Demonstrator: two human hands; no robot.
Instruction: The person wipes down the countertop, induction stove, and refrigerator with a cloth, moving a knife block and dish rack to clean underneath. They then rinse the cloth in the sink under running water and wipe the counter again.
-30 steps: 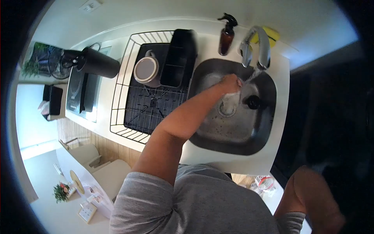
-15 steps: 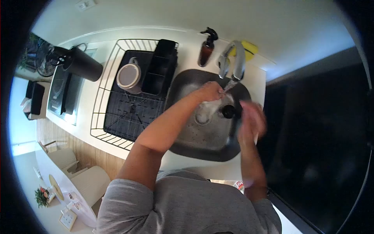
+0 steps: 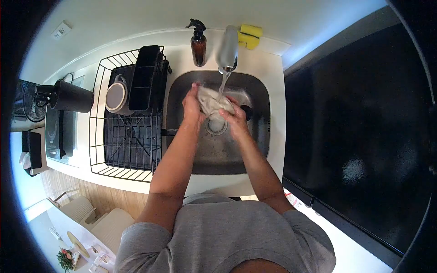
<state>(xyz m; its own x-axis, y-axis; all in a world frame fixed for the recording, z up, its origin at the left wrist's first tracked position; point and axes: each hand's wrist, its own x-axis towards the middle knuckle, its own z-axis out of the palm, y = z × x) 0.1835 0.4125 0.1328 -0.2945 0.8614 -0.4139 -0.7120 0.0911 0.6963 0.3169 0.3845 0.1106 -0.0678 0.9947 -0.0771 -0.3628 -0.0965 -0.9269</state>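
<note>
Swung inward, the right hand [image 3: 236, 120] is joining the left hand [image 3: 192, 108], both curling partway around a wet white cloth [image 3: 210, 103] under running water [image 3: 223, 85].

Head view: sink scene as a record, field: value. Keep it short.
Left hand: at off-white fabric cloth, left edge, grip unclear
Right hand: holding cloth, thumb on top
Water: running from silver metal faucet onto cloth
Below hands: grey metal sink
Left of sink: black wire dish rack, grey mug inside
Behind sink: amber, black-topped spray bottle
</note>
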